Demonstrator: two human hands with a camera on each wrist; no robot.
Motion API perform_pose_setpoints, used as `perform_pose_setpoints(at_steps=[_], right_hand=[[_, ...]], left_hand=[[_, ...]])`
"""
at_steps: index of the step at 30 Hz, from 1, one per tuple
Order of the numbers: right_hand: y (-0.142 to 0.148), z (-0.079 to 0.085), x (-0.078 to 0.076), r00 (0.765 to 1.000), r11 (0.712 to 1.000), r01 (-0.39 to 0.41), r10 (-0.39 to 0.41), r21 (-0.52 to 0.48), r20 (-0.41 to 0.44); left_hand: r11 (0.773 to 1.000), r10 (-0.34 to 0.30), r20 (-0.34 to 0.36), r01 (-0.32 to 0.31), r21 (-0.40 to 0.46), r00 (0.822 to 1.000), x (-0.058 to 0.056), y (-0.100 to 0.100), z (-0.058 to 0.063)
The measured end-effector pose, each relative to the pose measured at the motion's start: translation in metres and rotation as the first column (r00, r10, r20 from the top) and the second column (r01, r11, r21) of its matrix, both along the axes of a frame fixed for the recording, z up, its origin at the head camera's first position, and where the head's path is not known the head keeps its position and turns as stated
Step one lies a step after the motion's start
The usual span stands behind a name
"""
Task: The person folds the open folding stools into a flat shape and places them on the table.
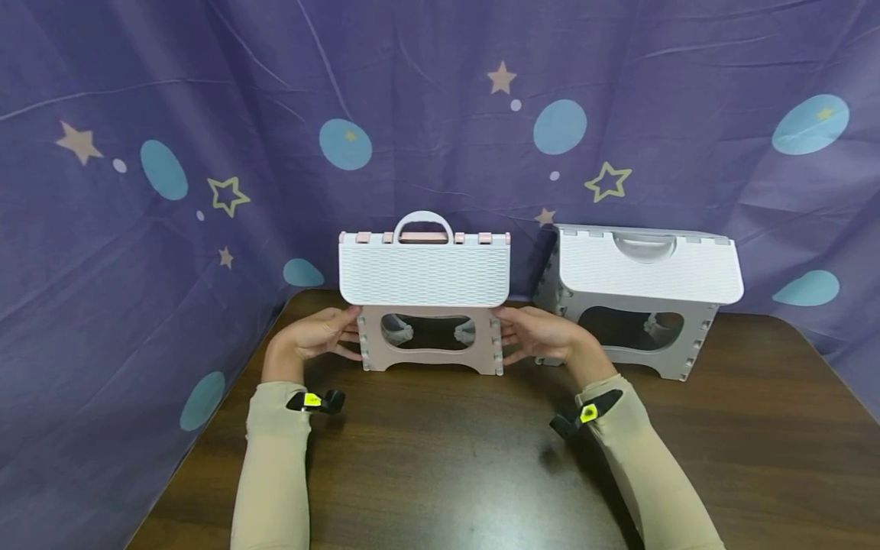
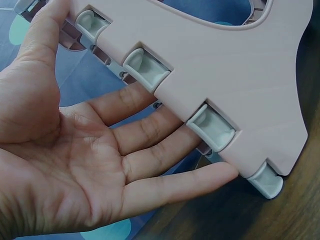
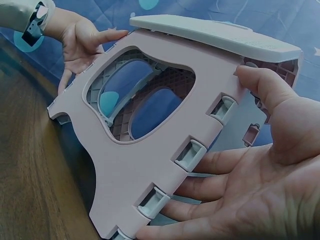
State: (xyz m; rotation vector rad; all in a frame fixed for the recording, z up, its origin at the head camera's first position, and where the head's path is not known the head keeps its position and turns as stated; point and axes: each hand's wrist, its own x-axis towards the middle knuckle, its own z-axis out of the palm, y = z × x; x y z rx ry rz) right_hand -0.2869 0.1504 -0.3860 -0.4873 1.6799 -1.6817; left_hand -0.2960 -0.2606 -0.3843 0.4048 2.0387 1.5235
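Observation:
A pink-and-white folding step stool (image 1: 425, 273) stands near the back of the table, its textured white top toward me and its carry handle sticking up. My left hand (image 1: 318, 334) grips its left side edge. In the left wrist view the thumb lies on the front of the pink leg panel (image 2: 240, 75), and the fingers reach round the hinged edge. My right hand (image 1: 543, 334) grips the right side edge in the same way. In the right wrist view the thumb (image 3: 265, 82) is just under the top, with fingers behind the hinges.
A second folding step stool (image 1: 646, 267), white and grey, stands to the right, close beyond my right hand. The dark wooden table (image 1: 440, 458) extends toward me. A purple curtain (image 1: 440, 92) with stars and blue ovals hangs behind and along the left side.

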Motion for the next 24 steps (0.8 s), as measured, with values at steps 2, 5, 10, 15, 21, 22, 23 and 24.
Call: perform_pose_setpoints(at_steps=[2,5,10,15,21,22,23,24], right_hand=[[0.0001,-0.0005,-0.0003,1.000,1.000,-0.005,0.005,0.000,-0.004],[0.0004,-0.0011,-0.0010,1.000,1.000,-0.011,0.011,0.001,-0.009],[0.0008,-0.0006,-0.0011,1.000,1.000,-0.011,0.011,0.005,-0.009],[0.0010,-0.0008,-0.0015,1.000,1.000,-0.020,0.020,-0.002,-0.009],[0.0009,-0.0005,-0.0013,1.000,1.000,-0.024,0.024,-0.012,0.000],[0.0009,-0.0002,-0.0011,1.000,1.000,-0.023,0.023,-0.012,0.001],[0.0009,0.0000,-0.0009,1.000,1.000,-0.023,0.023,-0.011,0.000],[0.0008,0.0002,-0.0009,1.000,1.000,-0.024,0.024,-0.011,0.000]], left_hand=[[1.000,-0.003,0.000,0.003,0.001,1.000,0.0001,0.0000,0.0000],[1.000,-0.006,0.001,0.006,0.003,1.000,0.0003,0.0000,0.0003],[1.000,-0.005,0.009,0.005,0.009,1.000,0.0012,-0.0001,0.0013],[1.000,-0.006,0.012,0.006,0.012,1.000,0.0002,-0.0003,0.0008],[1.000,0.000,0.019,-0.001,0.014,1.000,0.0014,0.0000,0.0006],[1.000,0.001,0.020,-0.001,0.014,1.000,0.0015,0.0000,0.0007],[1.000,0.000,0.020,0.000,0.015,1.000,0.0012,0.0000,0.0006],[1.000,0.000,0.020,0.000,0.014,1.000,0.0012,0.0000,0.0007]])
